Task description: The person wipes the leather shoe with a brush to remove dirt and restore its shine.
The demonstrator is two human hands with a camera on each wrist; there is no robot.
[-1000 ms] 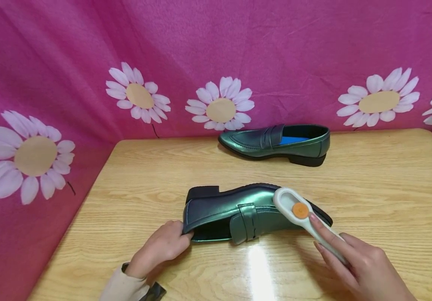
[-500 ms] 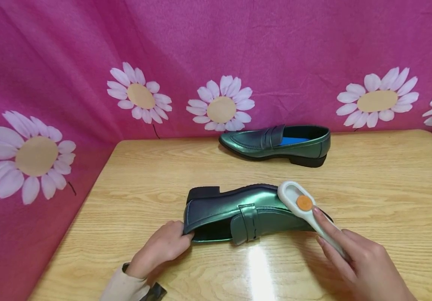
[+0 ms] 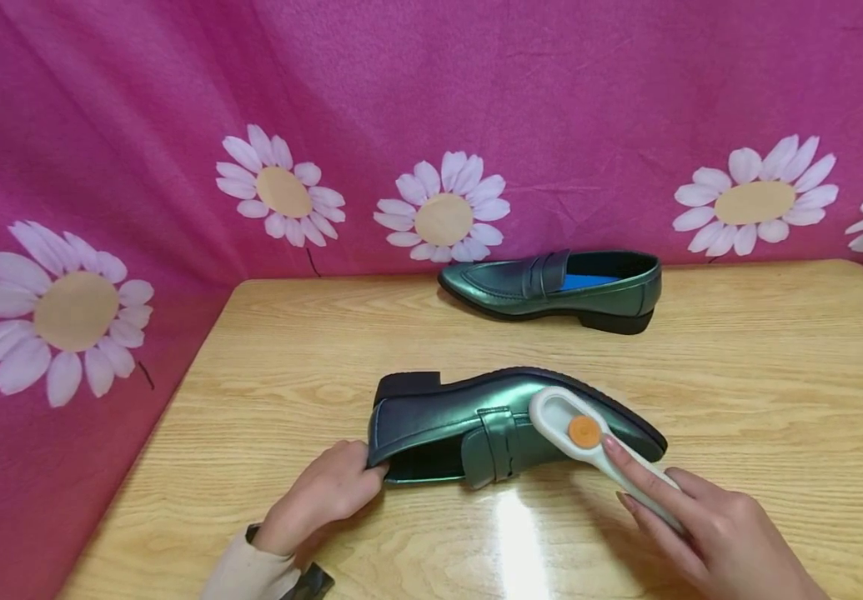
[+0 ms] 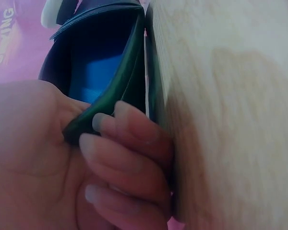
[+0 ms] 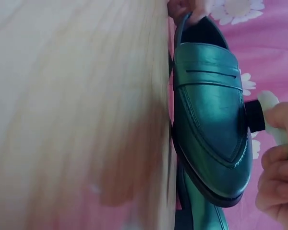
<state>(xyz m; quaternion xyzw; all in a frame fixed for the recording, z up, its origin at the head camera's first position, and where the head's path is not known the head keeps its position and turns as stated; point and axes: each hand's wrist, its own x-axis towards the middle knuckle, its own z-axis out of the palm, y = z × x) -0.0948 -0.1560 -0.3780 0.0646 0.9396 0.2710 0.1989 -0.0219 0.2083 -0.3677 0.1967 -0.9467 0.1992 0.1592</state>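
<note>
A metallic green loafer lies on its side on the table, its sole facing the far edge and its toe pointing right. My left hand grips the heel end of its opening; in the left wrist view the thumb goes inside and the curled fingers stay outside. My right hand holds a white-handled shoe brush with an orange button, index fingertip beside the button. From the right wrist view, the brush's black bristles meet the upper's side, forward of the strap.
A second green loafer with a blue insole stands upright at the back of the wooden table. Behind the table and along its left hangs a pink cloth printed with white daisies.
The brush first shifted slightly up and right over the loafer, then came back down and left toward the strap. My left hand and both loafers stay in place.
</note>
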